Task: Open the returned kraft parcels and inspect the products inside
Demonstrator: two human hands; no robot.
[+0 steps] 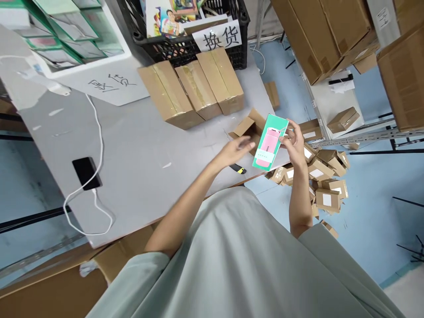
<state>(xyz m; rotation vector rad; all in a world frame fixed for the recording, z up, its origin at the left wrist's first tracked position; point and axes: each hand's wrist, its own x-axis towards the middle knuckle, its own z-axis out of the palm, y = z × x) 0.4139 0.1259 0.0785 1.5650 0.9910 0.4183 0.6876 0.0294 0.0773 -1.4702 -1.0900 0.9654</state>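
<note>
A slim green product box point(270, 142) with a pink item pictured on its front is gripped at its right edge by my right hand point(294, 143). To its left, my left hand point(236, 151) hovers with fingers apart and somewhat blurred, holding nothing. Behind the green box stands a small cardboard carton point(247, 126) with its flaps up, partly hidden by the box and my left hand. On the table point(139, 176), just below my left hand, lies a black and yellow utility knife point(237, 168).
Three taped cartons point(195, 88) stand before a black crate point(243, 31). At upper left is a white bin point(89, 79) of green boxes. A phone point(87, 173) with a white cable point(101, 145) lies at left. Several cartons point(326, 194) cover the floor at right, near shelves point(357, 137).
</note>
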